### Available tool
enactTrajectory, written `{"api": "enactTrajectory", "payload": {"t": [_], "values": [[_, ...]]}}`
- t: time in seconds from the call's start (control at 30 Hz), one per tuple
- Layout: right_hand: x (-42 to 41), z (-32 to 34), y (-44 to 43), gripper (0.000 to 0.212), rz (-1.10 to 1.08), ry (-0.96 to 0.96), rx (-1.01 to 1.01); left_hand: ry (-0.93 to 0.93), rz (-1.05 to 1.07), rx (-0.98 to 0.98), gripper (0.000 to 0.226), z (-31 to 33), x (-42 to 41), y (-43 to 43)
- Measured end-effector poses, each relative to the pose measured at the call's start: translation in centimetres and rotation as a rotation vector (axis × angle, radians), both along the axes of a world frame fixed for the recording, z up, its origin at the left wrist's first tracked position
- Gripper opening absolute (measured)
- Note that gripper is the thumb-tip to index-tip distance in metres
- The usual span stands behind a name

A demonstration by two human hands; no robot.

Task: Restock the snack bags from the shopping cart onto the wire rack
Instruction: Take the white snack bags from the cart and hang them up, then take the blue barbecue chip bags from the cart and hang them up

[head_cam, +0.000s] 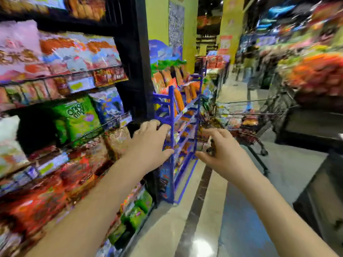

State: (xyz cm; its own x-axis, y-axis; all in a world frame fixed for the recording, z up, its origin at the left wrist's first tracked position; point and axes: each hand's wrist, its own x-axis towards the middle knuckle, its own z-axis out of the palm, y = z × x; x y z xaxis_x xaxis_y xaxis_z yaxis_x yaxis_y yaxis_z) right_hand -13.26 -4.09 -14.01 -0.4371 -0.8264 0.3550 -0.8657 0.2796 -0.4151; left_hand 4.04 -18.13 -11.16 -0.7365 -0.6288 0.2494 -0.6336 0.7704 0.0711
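The view is blurred by motion. A blue wire rack [173, 112] stands ahead at the aisle's left side, with orange snack bags [178, 97] on its upper tiers. Behind it to the right sits a wire shopping cart [259, 115] holding several snack bags [249, 121]. Both my arms reach forward. My left hand [151, 143] is in front of the rack's near post with relaxed fingers and holds nothing. My right hand [220, 151] hovers to the right of the rack, fingers loosely curled, with nothing in it.
Tall dark shelving [128, 52] full of snack bags, among them green bags [81, 117], fills the left. Produce-coloured displays [315, 71] and a dark counter [315, 127] line the right. A yellow pillar [157, 21] rises behind the rack. Tiled floor [213, 210] runs between.
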Motion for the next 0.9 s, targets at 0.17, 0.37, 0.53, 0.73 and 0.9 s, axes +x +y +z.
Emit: {"api": "enactTrajectory", "payload": {"t": [0.17, 0.37, 0.53, 0.73, 0.9], "values": [[-9.7, -0.5, 2.2, 0.067, -0.1, -0.031, 0.038, 0.02, -0.108, 0.024, 0.067, -0.5, -11.2, 0.1], [-19.0, -1.2, 2.3, 0.067, -0.216, -0.057, 0.069, -0.009, -0.225, 0.056, 0.071, -2.2, -22.3, -1.4], [-26.8, -3.1, -0.4, 0.068, -0.289, -0.07, 0.106, -0.031, -0.3, 0.095, 0.07, -4.5, -31.2, -5.2], [-36.9, -5.1, -7.5, 0.069, -0.354, -0.084, 0.121, -0.03, -0.382, 0.098, 0.071, -7.1, -42.4, -13.2], [-45.3, -5.4, -14.9, 0.066, -0.401, -0.095, 0.172, -0.062, -0.413, 0.142, 0.072, -7.6, -51.6, -20.8]]}}
